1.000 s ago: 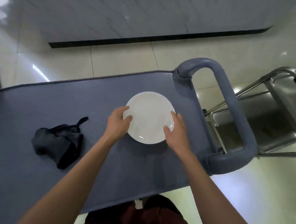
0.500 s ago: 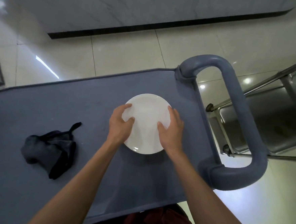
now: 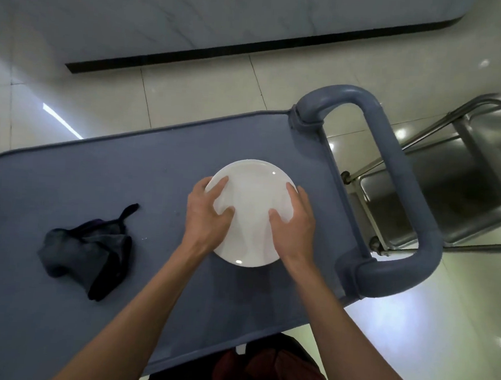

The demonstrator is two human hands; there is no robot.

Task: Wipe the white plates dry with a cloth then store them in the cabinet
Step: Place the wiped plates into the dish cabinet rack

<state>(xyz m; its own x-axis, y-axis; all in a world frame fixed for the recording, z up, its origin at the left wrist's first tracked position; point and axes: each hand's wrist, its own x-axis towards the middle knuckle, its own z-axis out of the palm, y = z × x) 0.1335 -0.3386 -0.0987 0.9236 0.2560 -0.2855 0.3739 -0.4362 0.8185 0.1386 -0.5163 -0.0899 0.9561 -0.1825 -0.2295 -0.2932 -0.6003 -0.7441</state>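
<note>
A round white plate (image 3: pixel 253 202) is over the grey-blue cart top (image 3: pixel 125 175), near its right end. My left hand (image 3: pixel 207 213) grips the plate's left rim, thumb on top and fingers curled round the edge. My right hand (image 3: pixel 293 219) grips the right rim the same way. A dark crumpled cloth (image 3: pixel 88 246) lies on the cart to the left, apart from both hands. No cabinet shows in the frame.
The cart's thick grey handle (image 3: pixel 392 182) loops out past the plate on the right. A stainless steel trolley (image 3: pixel 457 186) stands further right on the glossy tiled floor. A pale wall with a dark skirting runs along the back.
Both hands have slid further in over the plate's rims and closed on it. The plate seems to have tipped slightly, its near edge nearer me.
</note>
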